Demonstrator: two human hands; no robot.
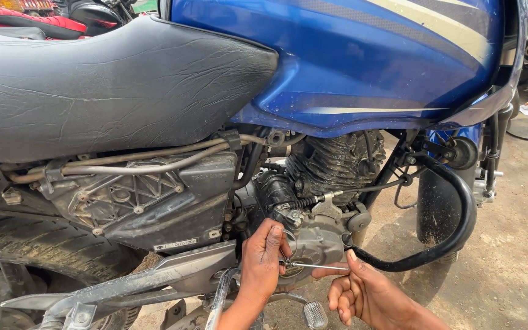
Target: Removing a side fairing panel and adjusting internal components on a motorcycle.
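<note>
Both hands work low at the motorcycle engine (319, 226): left hand (263, 260) pinches the tip of a thin metal rod (319, 266) against the casing; right hand (362, 293) grips its outer end, fingers closed. Rod appears light, stiff and slippery, best held near both ends.

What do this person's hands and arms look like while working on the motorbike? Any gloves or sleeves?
Both are bare. The left hand wears no glove, ring or watch, and the bit of forearm in view below it has no sleeve. The right hand is the same: no glove, no jewellery visible, wrist uncovered to the picture's edge. Fingernails are short. Nothing further up the arms is in view.
</note>
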